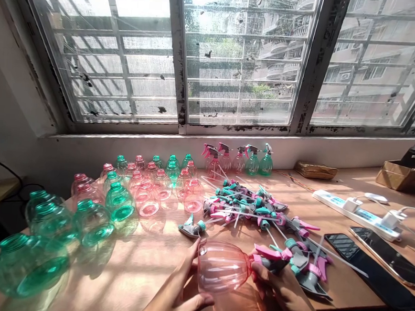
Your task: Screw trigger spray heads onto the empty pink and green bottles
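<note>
A clear pink spray bottle (222,268) lies sideways between my hands, just over the front of the table. My left hand (178,292) is wrapped round its base end, with the thumb underneath and the fingers behind. At the neck, my right hand (269,282) grips the bottle with thumb and fingers closed. A pink-and-grey spray head (271,252) shows right behind that hand; whether it touches the neck I cannot tell. No dip tube shows inside the bottle. Beyond my left hand lies a single green-and-grey spray head (192,227).
Several green bottles (31,266) and pink bottles (148,199) without heads stand at left. A heap of spray heads (250,204) covers the middle. Bottles with heads (252,163) stand by the wall. Phones (367,264) and a power strip (357,215) are at right.
</note>
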